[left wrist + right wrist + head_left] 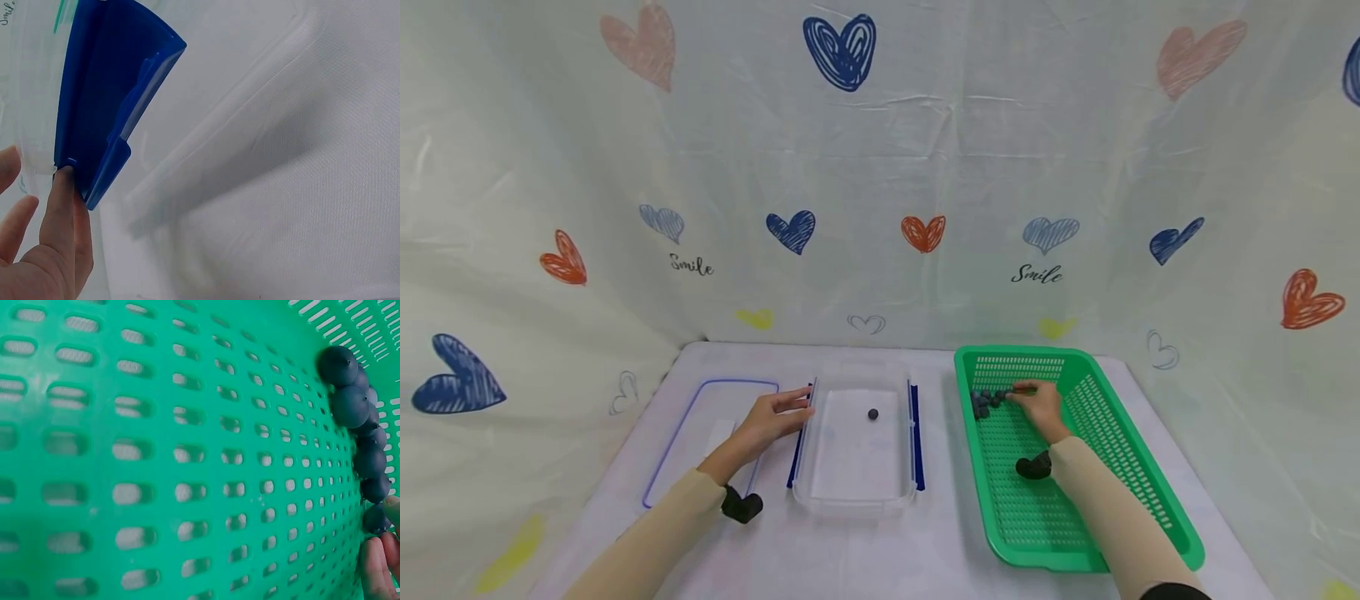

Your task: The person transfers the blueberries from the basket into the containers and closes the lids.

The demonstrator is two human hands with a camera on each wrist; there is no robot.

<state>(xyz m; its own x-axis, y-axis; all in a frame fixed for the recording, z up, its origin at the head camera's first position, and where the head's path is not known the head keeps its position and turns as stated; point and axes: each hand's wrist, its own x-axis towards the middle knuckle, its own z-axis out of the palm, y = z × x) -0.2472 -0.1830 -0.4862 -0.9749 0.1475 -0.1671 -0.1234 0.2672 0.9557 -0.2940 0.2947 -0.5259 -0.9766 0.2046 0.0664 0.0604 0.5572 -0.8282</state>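
Note:
My right hand (pixel 1039 407) reaches into the green basket (pixel 997 533) and pinches a blueberry (pixel 375 519) between thumb and fingertips. More dark blueberries (pixel 350 406) lie against the basket's wall beside it, in its far left corner in the head view. At centre stands a clear plastic container (pixel 855 505) with a single blueberry (pixel 872 414) on its floor. On the container's left side, my left hand (pixel 772 418) touches the rim and the hanging blue latch flap (pixel 100 81) with fairly straight fingers. Another blue flap (pixel 917 437) hangs on the right side.
A clear lid with a blue seal (pixel 662 457) lies flat on the table at left, partly behind the left forearm. A white table cloth (pixel 842 558) covers the table. Behind it hangs a white curtain (pixel 865 150) printed with hearts.

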